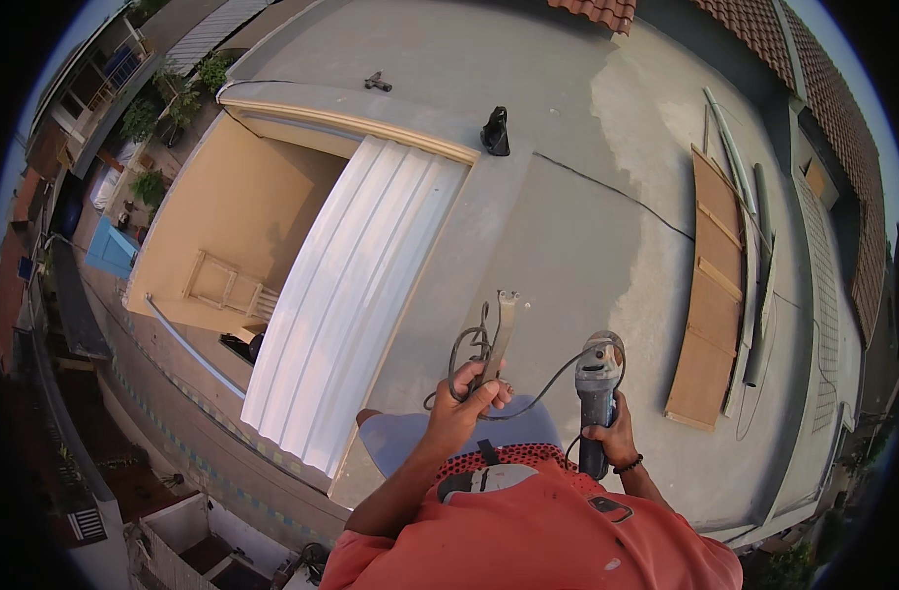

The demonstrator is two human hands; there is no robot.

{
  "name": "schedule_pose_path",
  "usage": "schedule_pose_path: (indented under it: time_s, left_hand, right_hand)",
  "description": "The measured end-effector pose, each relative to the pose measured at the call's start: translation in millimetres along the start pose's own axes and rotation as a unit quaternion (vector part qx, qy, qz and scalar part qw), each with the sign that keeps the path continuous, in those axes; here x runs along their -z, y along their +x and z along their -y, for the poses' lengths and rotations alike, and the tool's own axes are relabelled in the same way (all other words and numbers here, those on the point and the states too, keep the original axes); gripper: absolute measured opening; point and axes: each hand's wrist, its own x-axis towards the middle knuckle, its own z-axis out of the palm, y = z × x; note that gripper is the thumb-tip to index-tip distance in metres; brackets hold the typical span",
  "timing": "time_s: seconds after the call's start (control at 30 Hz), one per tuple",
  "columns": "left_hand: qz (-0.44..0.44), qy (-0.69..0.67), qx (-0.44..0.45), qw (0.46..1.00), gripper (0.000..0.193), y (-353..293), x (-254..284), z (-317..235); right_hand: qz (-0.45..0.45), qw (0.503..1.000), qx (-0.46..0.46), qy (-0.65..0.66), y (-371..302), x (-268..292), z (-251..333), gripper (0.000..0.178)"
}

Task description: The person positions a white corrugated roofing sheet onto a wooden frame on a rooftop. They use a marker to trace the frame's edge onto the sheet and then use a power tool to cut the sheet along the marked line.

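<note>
My right hand (618, 435) is wrapped round the body of an angle grinder (597, 383), which stands head up in front of my red shirt. A dark cord (548, 395) loops from the grinder's side across to my left hand (472, 393). That hand is closed round a bunch of the cord and a flat, pale strip (506, 334); the strip's exact kind cannot be made out. Its far end points away from me, over the grey roof slab (528, 236). Part of the cord bundle is hidden by my fingers.
White corrugated sheet (361, 285) partly covers an opening with a deep drop at left. On the slab lie a black object (495, 133), a small dark tool (377, 82) and a thin cable (617, 192). Brown wooden panel (710, 295) and pipes (757, 256) lie at right.
</note>
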Motion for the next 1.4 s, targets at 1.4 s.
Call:
schedule_pose_path:
  time_s: [1.4]
  left_hand:
    - [-0.046, -0.296, 0.085, 0.95, 0.05, 942, -185, -67]
  right_hand:
    - [0.01, 0.995, -0.036, -0.088, 797, 369, 219, 0.099]
